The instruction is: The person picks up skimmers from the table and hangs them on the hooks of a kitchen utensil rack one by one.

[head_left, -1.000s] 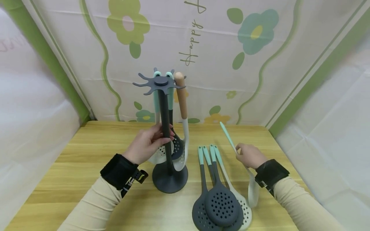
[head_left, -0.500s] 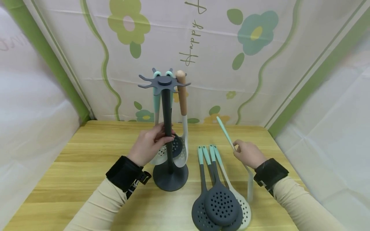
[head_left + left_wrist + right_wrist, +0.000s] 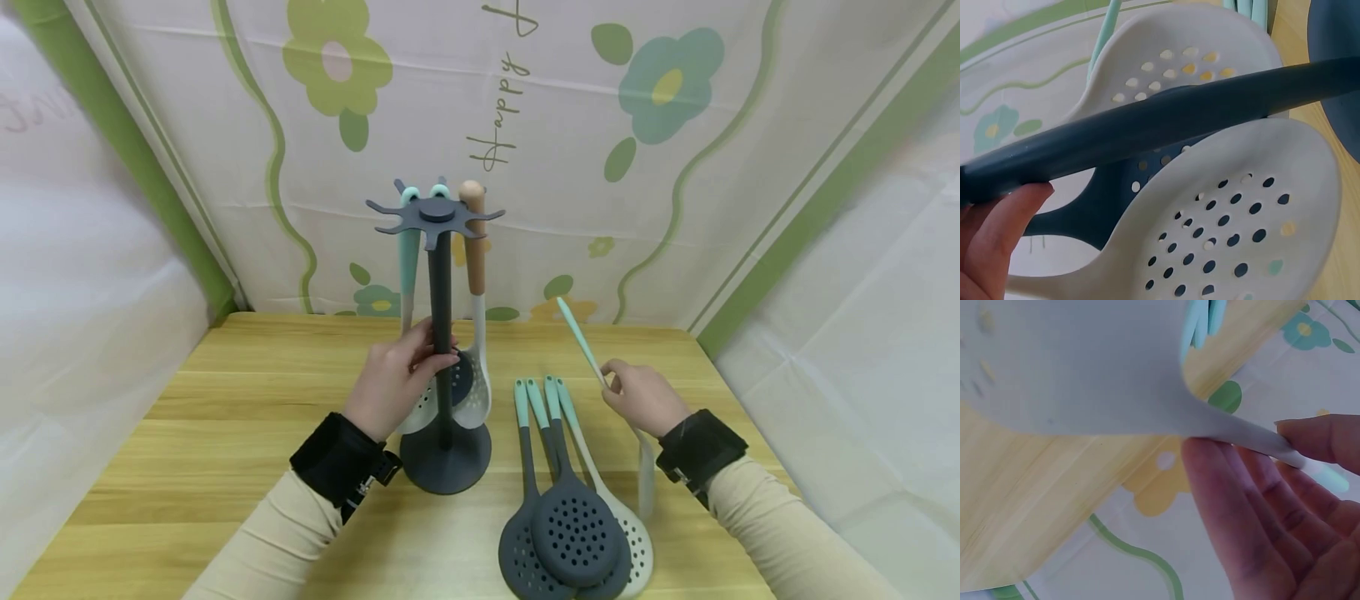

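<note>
Well, L hand (image 3: 393,383), angled fwd, grips rack post (image 3: 441,287) approx. midway; R hand (image 3: 643,400) pinches tilted white utensil (image 3: 1104,375).

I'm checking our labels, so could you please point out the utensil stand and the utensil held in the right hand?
Utensil stand (image 3: 441,292): head view, on its upright pole.
Held utensil (image 3: 1107,369): right wrist view, on its pale head.

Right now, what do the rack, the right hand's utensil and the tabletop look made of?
Rack: matte dark plastic or coated metal; soft sheen. Utensil: probably plastic or silicone, satin; uniform pale body. Tabletop: wood or wood-look laminate, slightly glossy; streaked grain, glare.
</note>
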Available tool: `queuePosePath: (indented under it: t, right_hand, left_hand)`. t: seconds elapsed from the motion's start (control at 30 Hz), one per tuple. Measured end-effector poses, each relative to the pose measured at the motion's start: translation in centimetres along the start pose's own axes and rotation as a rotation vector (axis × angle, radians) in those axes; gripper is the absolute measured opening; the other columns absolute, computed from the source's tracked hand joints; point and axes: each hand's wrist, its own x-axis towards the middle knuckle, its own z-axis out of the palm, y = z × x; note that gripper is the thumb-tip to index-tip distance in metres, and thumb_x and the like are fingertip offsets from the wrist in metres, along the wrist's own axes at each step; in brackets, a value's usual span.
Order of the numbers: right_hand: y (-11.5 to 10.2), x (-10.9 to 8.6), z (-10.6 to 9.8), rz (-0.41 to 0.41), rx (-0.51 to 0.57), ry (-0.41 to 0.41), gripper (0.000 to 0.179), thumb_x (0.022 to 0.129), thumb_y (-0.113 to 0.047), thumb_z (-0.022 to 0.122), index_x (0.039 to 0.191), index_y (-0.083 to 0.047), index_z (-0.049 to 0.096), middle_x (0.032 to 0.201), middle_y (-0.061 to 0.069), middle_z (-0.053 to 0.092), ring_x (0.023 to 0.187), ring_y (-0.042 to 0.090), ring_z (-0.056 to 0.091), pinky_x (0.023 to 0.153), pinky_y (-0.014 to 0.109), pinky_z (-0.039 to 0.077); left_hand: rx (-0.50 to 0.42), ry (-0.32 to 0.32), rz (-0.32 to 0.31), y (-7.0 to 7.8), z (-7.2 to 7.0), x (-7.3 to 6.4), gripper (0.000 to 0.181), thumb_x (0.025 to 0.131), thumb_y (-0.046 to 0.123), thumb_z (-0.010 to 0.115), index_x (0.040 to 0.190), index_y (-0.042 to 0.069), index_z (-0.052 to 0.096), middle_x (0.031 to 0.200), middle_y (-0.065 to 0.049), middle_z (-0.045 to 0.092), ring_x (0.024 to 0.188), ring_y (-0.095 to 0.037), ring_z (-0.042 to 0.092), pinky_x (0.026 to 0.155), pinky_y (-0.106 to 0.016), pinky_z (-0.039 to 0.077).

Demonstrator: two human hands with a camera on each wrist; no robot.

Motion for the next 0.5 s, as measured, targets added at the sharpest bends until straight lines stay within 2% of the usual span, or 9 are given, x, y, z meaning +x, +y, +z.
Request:
queuePosePath:
  t: [0.2,0.5]
  right_hand:
    - [-0.25,0.01,-0.06,-0.019,0.012,0.013,0.031,0.095,-0.008,0.056,0.122,0.006,0.057,0.080,0.009,0.065,0.048,0.012,0.042,0.047,0.026,0.040]
    - [-0.52,0.27,-0.22,-0.050,0.015,0.051,0.031,0.094,-0.007,0.055,0.122,0.007,0.056,0.083,0.011,0.067,0.048,0.012,0.043,0.045,0.026,0.039]
  left_hand:
    - [0.016,0.023,-0.009,0.15,0.34,-0.13,0.029,0.090,0.007,0.069,0.117,-0.001,0.061,0.105,-0.016,0.074,0.097,-0.028,0.074,0.080,-0.038,0.061]
    - [0.030,0.053,-0.013,0.27,0.61,-0.30,0.030,0.090,0.008,0.070,0.116,-0.003,0.062,0.104,-0.017,0.074,0.094,-0.027,0.075,0.078,-0.037,0.061]
